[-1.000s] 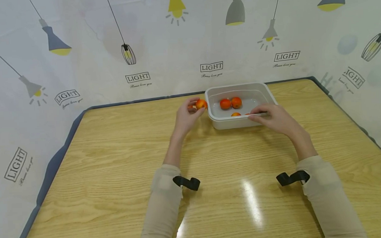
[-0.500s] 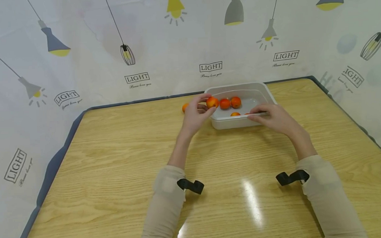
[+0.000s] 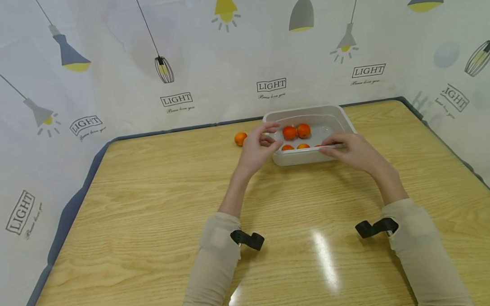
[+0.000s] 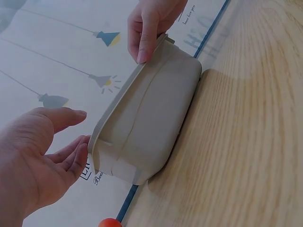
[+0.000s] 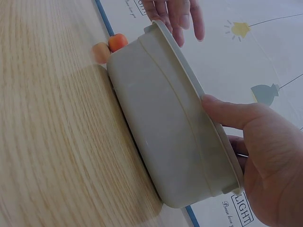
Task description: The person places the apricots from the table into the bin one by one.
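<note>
A pale grey plastic box (image 3: 303, 158) stands at the table's far side with several orange-red round fruits inside. Two of these, a left fruit (image 3: 290, 133) and a right fruit (image 3: 303, 130), lie side by side; others peek above the near rim. My left hand (image 3: 259, 148) hovers at the box's left end, fingers loosely bent and apart, holding nothing. Its fingertips are close to the rim; whether they touch cannot be told. With thumb and fingers my right hand (image 3: 348, 152) pinches the near rim toward the right. One loose fruit (image 3: 240, 138) rests on the table left of the box.
The wooden table (image 3: 158, 210) has a dark blue edge (image 3: 167, 129) along its back and left side. Right behind it hangs a pale wall covering (image 3: 209, 59) printed with lamps. Each sleeved forearm wears a black strap mount (image 3: 248, 239).
My left hand carried a fruit rightward over the box's left rim and let it go; that fruit now lies inside by the near wall. The right hand stayed on the rim.
</note>
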